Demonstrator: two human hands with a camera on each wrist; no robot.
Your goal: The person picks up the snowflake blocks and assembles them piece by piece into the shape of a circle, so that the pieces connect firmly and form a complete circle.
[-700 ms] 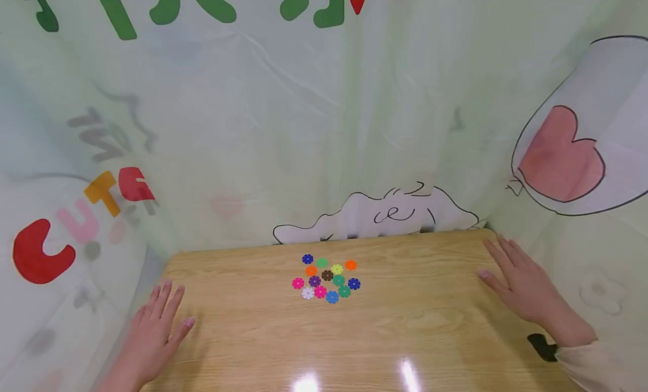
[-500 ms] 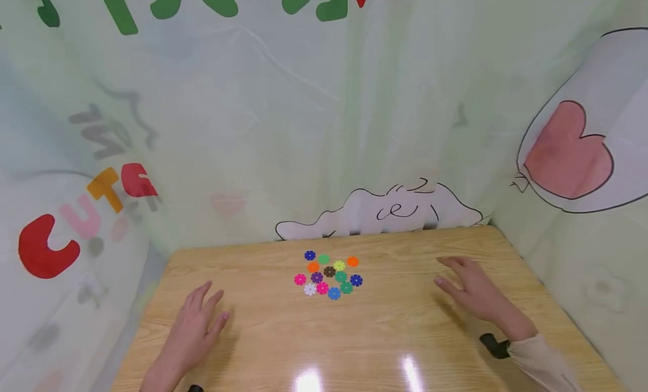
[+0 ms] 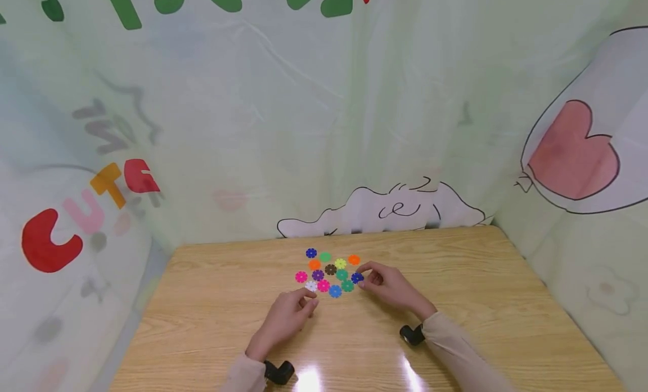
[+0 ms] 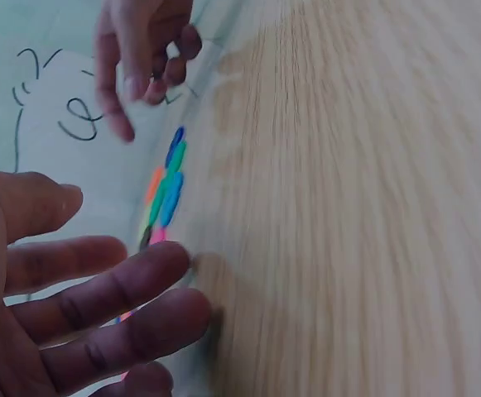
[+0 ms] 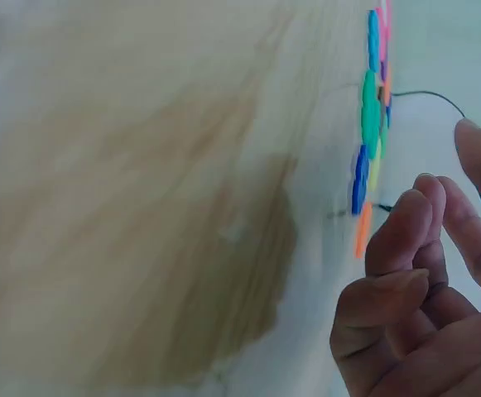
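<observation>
Several flat notched plastic discs in many colours lie in a loose cluster on the wooden table (image 3: 212,302). My right hand (image 3: 390,285) is at the cluster's right side, thumb and index finger apart around a dark blue disc (image 3: 357,278) in the head view. Its other fingers curl loosely, and the right wrist view shows nothing between its fingers. At the front left of the cluster is my left hand (image 3: 288,316), fingers loosely bent and holding nothing. Its fingertips overlap the edge of a white disc (image 3: 311,286). A light blue disc (image 3: 335,291) lies between the two hands.
A pale printed curtain (image 3: 228,127) hangs along the table's back and sides. Black wrist devices sit on both wrists, one by the left sleeve (image 3: 243,375) and one by the right sleeve (image 3: 455,347).
Both hands have moved inward from the table's two sides to the disc cluster, their fingers bending more. The discs stay where they lie; the head view has shifted slightly.
</observation>
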